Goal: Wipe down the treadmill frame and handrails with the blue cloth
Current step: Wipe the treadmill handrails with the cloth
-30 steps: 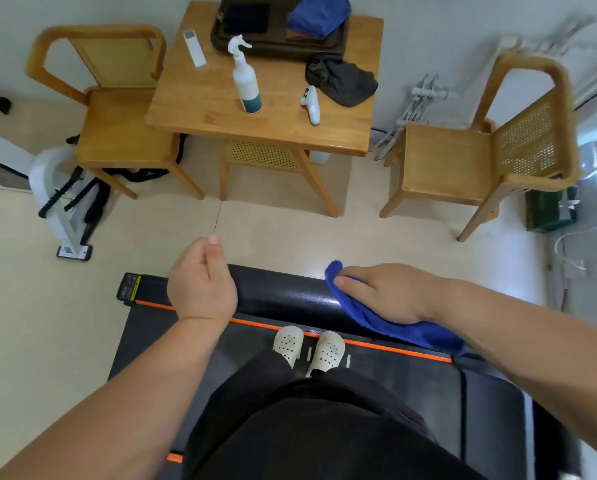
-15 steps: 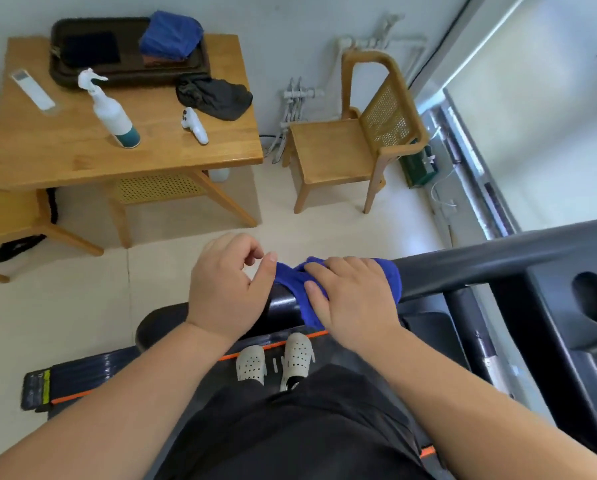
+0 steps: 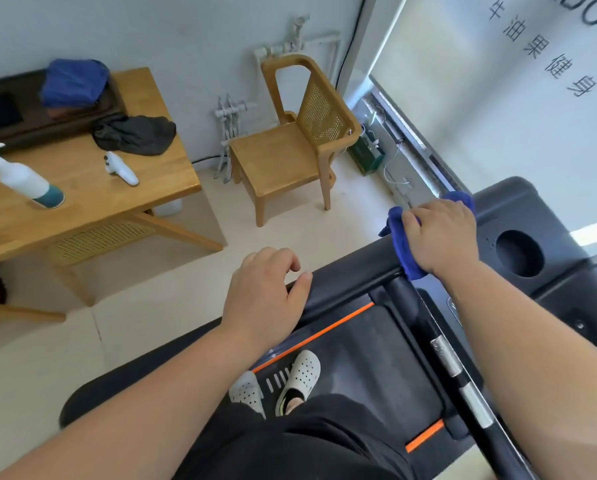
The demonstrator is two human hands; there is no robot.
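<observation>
Item, nearest: white perforated clogs (image 3: 290, 384) at 6 o'clock, planted on the treadmill belt (image 3: 355, 344); the person stands on the deck, seemingly so both rails fall within arm's reach. Item: orange side stripe (image 3: 314, 336) marking the belt edge. Item: left hand (image 3: 264, 296), centre of view, fingers loosely curled and holding nothing, thumb tip resting at the black handrail (image 3: 345, 271), probably to steady the body while the other arm works. Item: right hand (image 3: 437, 235) at 2 o'clock, palm down and fingers wrapped over the blue cloth (image 3: 399, 235), which is folded around the rail where it meets the console (image 3: 518, 237); wrapping lets the cloth cover top and sides together, so the rail is judged to be in mid-wipe. Item: second bar (image 3: 446, 355) with silver sensor plates, running toward 5 o'clock, apparently unwiped. Item: round cup recess (image 3: 519, 252) in the console, beside the working hand. Item, farther: wooden chair (image 3: 290, 147) at 12 o'clock. Item: wooden table (image 3: 92, 192) at 10 o'clock bearing a spray bottle (image 3: 23, 181), a white handheld device (image 3: 122, 171), a dark cloth (image 3: 134, 133) and a tray (image 3: 13, 123) with a spare blue cloth (image 3: 73, 83), all well out of reach.
</observation>
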